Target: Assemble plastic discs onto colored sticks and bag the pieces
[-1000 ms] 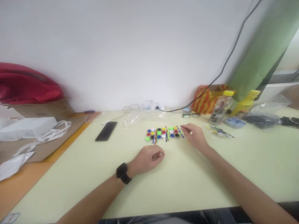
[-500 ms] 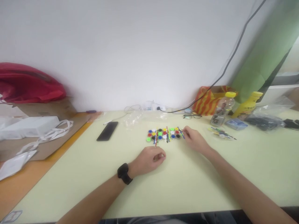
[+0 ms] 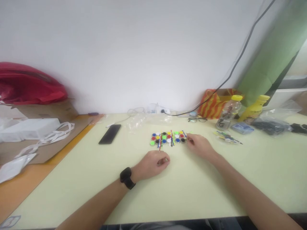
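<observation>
Small round caps point(image 3: 164, 141) in red, blue, yellow, green, black and white stand in rows in the middle of the table, like little paint pots. Thin coloured sticks point(image 3: 172, 138) lie between and across these rows. At the right end of the rows, my right hand point(image 3: 200, 145) is pinched on a thin stick point(image 3: 189, 138), most of it hidden by the fingers. My left hand point(image 3: 152, 164) rests on the table just in front of the rows, loosely curled, with thumb and forefinger together and nothing visible between them. A black watch point(image 3: 128, 178) is on the left wrist.
More thin sticks point(image 3: 227, 137) lie in a heap on the right, near a clear bottle point(image 3: 229, 113), a yellow bottle point(image 3: 253, 110) and a blue packet point(image 3: 242, 128). A phone point(image 3: 110, 134) lies on the left. Glasses point(image 3: 197, 119) and a striped bag point(image 3: 211, 103) are behind.
My right hand has come slightly down towards me, beside the right end of the rows, fingers still pinched. My left hand has stayed almost in place.
</observation>
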The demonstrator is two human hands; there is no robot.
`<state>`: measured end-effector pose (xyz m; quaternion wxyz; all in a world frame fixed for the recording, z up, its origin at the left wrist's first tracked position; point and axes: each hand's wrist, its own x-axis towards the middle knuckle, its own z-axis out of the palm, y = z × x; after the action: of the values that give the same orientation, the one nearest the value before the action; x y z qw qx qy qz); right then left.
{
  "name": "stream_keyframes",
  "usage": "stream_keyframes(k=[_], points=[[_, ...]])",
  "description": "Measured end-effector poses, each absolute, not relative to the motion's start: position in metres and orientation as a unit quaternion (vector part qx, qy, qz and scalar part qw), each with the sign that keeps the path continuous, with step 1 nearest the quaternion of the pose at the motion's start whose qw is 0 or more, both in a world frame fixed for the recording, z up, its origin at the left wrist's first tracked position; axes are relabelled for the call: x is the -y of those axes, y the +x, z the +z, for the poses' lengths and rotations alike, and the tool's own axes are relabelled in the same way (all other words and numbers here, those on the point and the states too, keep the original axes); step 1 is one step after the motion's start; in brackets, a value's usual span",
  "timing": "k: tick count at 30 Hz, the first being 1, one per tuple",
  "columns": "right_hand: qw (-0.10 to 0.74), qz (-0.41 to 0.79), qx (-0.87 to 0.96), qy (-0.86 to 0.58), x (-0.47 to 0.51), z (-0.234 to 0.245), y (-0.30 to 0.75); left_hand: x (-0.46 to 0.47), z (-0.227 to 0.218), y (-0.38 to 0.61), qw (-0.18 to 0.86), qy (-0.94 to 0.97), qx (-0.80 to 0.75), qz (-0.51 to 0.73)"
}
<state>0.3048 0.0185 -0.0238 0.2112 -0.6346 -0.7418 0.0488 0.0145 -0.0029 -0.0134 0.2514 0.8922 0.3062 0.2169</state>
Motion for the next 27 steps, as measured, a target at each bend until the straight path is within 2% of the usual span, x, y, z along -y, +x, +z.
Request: stream_keyframes(k=[5,15,22,27], points=[[0.197,0.099,0.761,-0.61,-0.014,-0.012,0.307,0.004,-0.014,0.014,0.273,0.873,-0.319,0.248],[0.222,0.362,0.82,-0.384,0.014,-0.006,0.268,0.005,-0.009,0.015,0.286,0.885,-0.285,0.231],[0.259,0.349,0.818,-0.377,0.019,-0.004,0.258,0.002,-0.014,0.017,0.309,0.875,-0.282,0.243],[0.333,0.356,0.796,-0.359,0.013,-0.005,0.262,-0.001,-0.018,0.02,0.419,0.798,-0.344,0.262]])
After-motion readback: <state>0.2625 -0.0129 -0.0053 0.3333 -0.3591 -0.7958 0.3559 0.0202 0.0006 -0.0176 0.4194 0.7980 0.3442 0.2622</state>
